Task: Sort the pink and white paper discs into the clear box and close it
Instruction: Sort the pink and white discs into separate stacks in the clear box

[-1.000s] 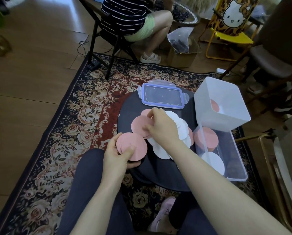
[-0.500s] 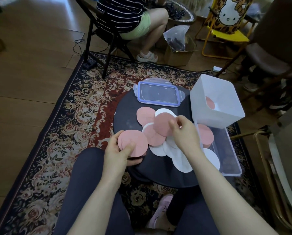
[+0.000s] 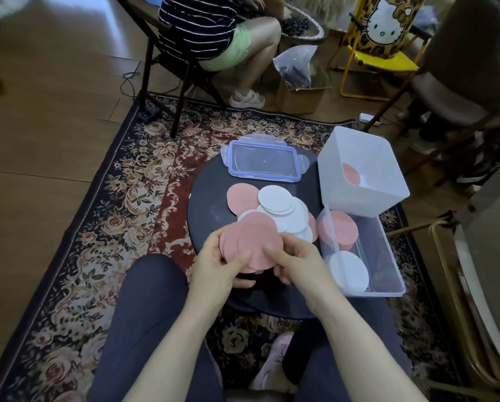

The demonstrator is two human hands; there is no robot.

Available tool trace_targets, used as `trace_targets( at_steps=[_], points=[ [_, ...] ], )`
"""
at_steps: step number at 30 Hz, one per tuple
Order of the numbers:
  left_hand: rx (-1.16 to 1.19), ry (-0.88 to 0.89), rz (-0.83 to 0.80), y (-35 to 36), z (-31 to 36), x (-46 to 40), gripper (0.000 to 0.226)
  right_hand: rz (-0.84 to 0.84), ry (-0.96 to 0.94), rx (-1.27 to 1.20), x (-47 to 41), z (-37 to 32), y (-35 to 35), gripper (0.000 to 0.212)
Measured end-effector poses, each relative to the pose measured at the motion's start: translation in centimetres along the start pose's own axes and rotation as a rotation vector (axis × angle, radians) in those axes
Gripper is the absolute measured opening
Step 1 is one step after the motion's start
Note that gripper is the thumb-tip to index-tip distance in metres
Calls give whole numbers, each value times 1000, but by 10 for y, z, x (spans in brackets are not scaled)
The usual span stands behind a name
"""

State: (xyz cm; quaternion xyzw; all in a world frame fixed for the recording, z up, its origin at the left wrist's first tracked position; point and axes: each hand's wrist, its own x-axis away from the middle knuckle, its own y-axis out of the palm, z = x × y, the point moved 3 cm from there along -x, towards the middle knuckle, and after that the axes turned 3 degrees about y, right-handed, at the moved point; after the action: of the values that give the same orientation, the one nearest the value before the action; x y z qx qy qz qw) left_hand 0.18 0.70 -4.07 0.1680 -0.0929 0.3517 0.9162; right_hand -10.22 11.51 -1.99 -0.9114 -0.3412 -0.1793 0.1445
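Pink paper fills both your hands: a fanned stack of pink discs sits between them, just above the near edge of the round black table. Your left hand curls under and around the stack's left side, thumb laid across the top. Your right hand has come back from the loose pile, where it was reaching a second ago, and now pinches the right edge of the top disc, adding it to the stack. So one more pink disc has been gathered, and the stack has grown.

The loose pile lies in the middle of the table, just beyond your hands: mostly white discs overlapping, with one pink disc showing at its far left. The clear box stands open at the right edge of the table, with a pink stack at its far end and a white stack at its near end. The white tub rests tilted on the box's far rim, with one pink disc inside. The blue-rimmed lid lies flat at the far side of the table, well apart from the box.

By my judgement the sorting is midway: the pinks are nearly collected, the whites are not yet moved, and the lid is still off.
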Motion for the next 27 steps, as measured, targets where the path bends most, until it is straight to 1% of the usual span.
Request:
trace_targets(
  at_steps=[3,4,6,10,12,14,15,16,17,20,22,25,27],
  points=[
    [-123,51,-73,3,-4,2,37,18,-70,145,4,1,1,15],
    [-181,79,-97,3,-4,3,37,30,-91,206,5,1,3,16],
    [-328,148,-120,5,-4,5,34,48,-125,250,9,3,6,19],
    [-616,305,-99,3,-2,9,17,153,-210,204,18,8,5,21],
    [-773,408,-76,1,0,11,20,176,-248,181,23,10,2,23],
    [-1050,590,-18,-1,0,10,24,181,-266,207,27,12,-1,24],
    [-1141,648,5,-1,0,11,25,180,-273,233,28,13,-2,23],
    [-1167,667,5,-1,-1,12,25,178,-277,259,29,14,-3,23],
    [-1135,655,-20,-2,-2,12,25,179,-277,275,30,15,-4,23],
    [-903,516,-101,-3,-3,13,24,187,-293,252,33,13,-7,28],
    [-826,480,-117,-1,-5,14,23,192,-322,232,35,11,-8,30],
    [-818,495,-122,1,-7,13,21,211,-335,240,35,10,-7,25],
    [-844,502,-135,2,-7,12,20,226,-304,240,34,13,-8,23]
  ],
)
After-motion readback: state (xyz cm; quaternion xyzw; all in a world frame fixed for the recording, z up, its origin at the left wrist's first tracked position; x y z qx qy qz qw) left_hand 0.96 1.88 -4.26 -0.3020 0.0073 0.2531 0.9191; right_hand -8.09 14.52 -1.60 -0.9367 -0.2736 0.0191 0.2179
